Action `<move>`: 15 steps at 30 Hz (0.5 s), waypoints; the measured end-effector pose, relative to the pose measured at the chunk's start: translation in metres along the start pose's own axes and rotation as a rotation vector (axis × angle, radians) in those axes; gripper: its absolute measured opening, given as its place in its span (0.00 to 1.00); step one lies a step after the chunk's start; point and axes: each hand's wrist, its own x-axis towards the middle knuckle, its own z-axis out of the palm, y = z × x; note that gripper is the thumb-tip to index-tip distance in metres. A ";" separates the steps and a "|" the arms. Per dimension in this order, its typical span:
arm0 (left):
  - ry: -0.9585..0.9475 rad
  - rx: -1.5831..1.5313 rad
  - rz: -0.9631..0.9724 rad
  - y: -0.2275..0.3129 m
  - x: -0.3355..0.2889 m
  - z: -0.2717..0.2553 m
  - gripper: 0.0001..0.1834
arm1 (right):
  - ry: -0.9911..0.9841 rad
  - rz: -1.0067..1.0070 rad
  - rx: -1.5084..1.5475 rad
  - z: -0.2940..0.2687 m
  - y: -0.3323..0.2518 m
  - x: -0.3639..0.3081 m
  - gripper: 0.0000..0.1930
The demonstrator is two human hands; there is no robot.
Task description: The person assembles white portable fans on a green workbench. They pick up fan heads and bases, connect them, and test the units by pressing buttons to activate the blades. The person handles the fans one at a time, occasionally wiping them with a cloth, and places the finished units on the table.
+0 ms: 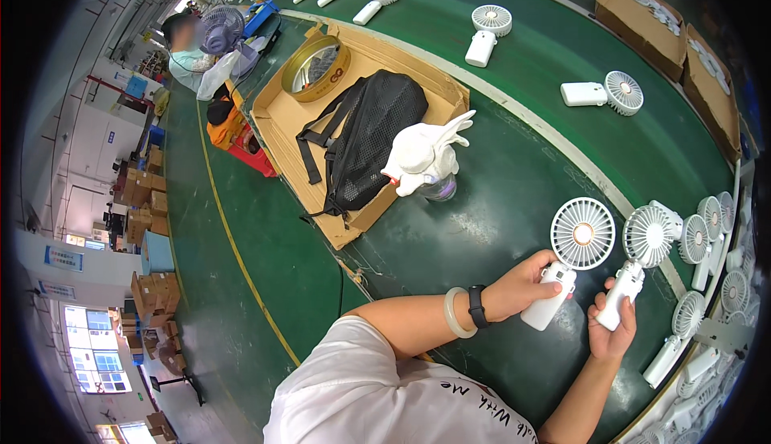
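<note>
Two white handheld fans sit at three to four o'clock, one per hand. The left hand (524, 287) is closed around the handle of the left fan (583, 234), thumb across its front; the fan's round head points toward twelve o'clock, grille facing up. The right hand (608, 327) grips the handle of the right fan (646, 238), its head tipped toward one o'clock. The two heads are just beside each other, with a narrow gap.

Handling the pair looks like the step in hand. To do it well, hold both by the handles alone, fingers clear of the grilles, and leave that gap so the heads don't knock. Steady each handle from behind before pressing with a thumb. Mind the loose fan (668, 217) just past the right one, toward two o'clock, which could easily get nudged
</note>
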 end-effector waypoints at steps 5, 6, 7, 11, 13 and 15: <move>-0.019 0.033 0.059 -0.002 -0.002 -0.004 0.25 | 0.008 -0.021 -0.007 0.000 0.002 -0.001 0.25; -0.016 0.036 0.059 -0.003 -0.001 -0.001 0.26 | 0.012 -0.021 -0.016 -0.001 0.000 -0.002 0.25; -0.019 0.041 0.085 -0.005 0.000 -0.001 0.26 | 0.018 -0.024 -0.023 -0.002 -0.001 -0.003 0.25; 0.009 0.112 0.165 -0.012 0.008 -0.001 0.25 | 0.026 -0.001 -0.033 -0.002 0.002 0.001 0.27; 0.064 0.095 0.123 -0.001 0.001 0.003 0.24 | 0.030 0.022 -0.041 0.005 0.004 0.003 0.25; 0.067 0.080 0.125 0.000 -0.002 0.007 0.24 | -0.001 0.033 -0.046 0.012 0.003 0.005 0.24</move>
